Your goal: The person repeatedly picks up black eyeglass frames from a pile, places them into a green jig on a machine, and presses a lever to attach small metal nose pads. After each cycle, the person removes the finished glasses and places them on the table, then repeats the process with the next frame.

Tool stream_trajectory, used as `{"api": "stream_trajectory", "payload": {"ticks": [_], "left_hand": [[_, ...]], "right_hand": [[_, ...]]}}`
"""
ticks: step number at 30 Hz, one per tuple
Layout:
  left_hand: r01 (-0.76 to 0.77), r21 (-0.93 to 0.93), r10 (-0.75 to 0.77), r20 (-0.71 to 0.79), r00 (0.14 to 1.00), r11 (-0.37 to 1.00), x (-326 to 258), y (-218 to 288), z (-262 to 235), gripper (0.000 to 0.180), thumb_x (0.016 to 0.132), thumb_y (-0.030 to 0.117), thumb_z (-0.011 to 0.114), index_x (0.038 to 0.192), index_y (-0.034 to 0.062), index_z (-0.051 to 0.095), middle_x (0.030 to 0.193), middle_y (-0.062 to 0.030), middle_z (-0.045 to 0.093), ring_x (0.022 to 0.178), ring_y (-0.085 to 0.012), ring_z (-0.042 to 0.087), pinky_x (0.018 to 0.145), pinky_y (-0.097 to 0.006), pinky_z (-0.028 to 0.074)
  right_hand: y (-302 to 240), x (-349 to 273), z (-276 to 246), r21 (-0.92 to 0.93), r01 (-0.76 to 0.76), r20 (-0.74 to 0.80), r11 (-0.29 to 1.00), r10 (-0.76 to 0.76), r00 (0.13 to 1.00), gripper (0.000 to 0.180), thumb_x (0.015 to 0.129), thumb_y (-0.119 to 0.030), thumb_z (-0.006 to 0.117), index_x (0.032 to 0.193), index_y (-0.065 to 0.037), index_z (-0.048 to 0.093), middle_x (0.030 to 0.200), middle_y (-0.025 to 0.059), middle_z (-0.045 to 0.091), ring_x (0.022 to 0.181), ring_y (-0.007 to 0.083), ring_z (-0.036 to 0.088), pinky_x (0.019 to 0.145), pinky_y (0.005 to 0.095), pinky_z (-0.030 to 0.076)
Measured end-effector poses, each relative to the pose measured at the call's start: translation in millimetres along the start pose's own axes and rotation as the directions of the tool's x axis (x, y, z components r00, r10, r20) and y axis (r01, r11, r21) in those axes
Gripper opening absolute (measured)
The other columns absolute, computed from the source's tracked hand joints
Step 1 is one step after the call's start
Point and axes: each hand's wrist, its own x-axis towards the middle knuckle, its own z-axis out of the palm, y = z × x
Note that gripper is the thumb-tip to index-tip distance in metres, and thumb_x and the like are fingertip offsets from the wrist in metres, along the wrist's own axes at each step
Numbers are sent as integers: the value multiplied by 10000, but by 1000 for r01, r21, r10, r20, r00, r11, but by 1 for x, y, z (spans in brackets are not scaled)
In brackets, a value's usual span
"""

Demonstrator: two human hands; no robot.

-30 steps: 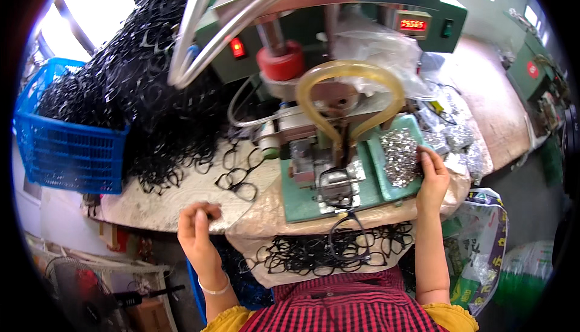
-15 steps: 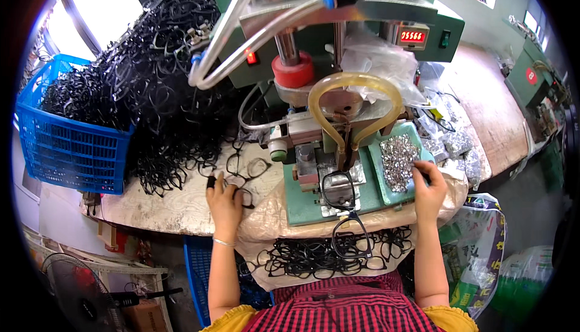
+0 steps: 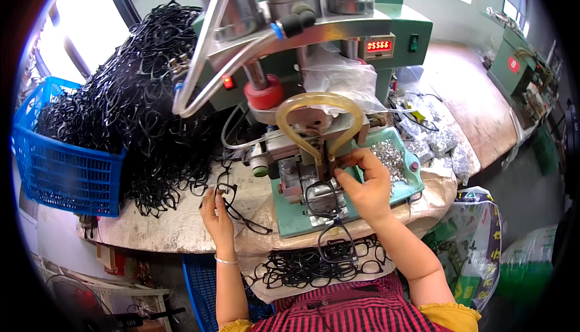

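My left hand (image 3: pixel 217 222) pinches a black eyeglass frame (image 3: pixel 244 221) over the table, left of a green bench press (image 3: pixel 279 226). A second black eyeglass frame (image 3: pixel 338 226) sits at the press, one rim under the tool and the other hanging past the front edge. At the press's tool, my right hand (image 3: pixel 367 188) has its thumb and fingers closed together; whatever they hold is too small or hidden. A green tray (image 3: pixel 415 182) of small shiny metal parts (image 3: pixel 388 158) lies just beyond that hand, partly covered by it.
A big heap of black eyeglass frames (image 3: pixel 151 102) rises at the left, beside a blue crate (image 3: pixel 72 169). More frames (image 3: pixel 296 265) lie on the cloth at my lap. A looped yellowish hose (image 3: pixel 317 99) arches over the tool. Plastic bags of parts (image 3: pixel 444 141) lie at the right.
My right hand has moved left from the tray of metal parts to the press's tool. My left hand has lifted an eyeglass frame from the table. The view has shifted slightly.
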Motion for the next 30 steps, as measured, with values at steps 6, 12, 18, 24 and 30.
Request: {"api": "stream_trajectory", "payload": {"ticks": [6,12,18,24,30], "left_hand": [[82,-154,-99,-108,989,985,27,31,14,198,1056,148,519,1028,0,648,1107,-78,661,888,-160,603,745,-300,473],[-16,-785,-124,-118,985,619,35,138,-1,88,1058,109,505,1091,48,559,1058,-116,662,870,-178,651,750,-298,552],[-376,-739,649,109,753,559,14,202,-20,91,870,75,728,960,71,739,1001,-114,759,901,-254,710,931,-423,564],[-491,-708,819,217,532,507,19,212,13,180,785,131,780,957,78,770,975,-68,767,844,-234,717,868,-459,543],[-466,-720,821,256,511,514,22,210,12,151,786,130,792,924,74,768,1004,-71,762,849,-226,697,862,-444,539]], "right_hand": [[-2,-5,-2,199,-182,-5,963,186,982,479,804,13,713,1248,23,531,923,34,661,895,102,618,872,254,470],[-21,-6,9,328,-188,57,926,179,982,597,833,14,696,1372,37,440,983,86,687,1045,151,624,990,289,420],[-34,-5,-19,28,-170,195,985,161,968,437,850,-41,674,1277,1,592,1137,130,704,1160,223,627,1018,358,450],[80,-8,-97,-830,109,32,547,-148,988,172,756,-122,754,923,-93,733,1148,170,665,1192,382,581,1020,459,459],[81,-3,-79,-690,348,270,635,-221,937,128,776,-106,713,893,-82,670,1209,158,629,1250,357,543,933,479,500]]}}
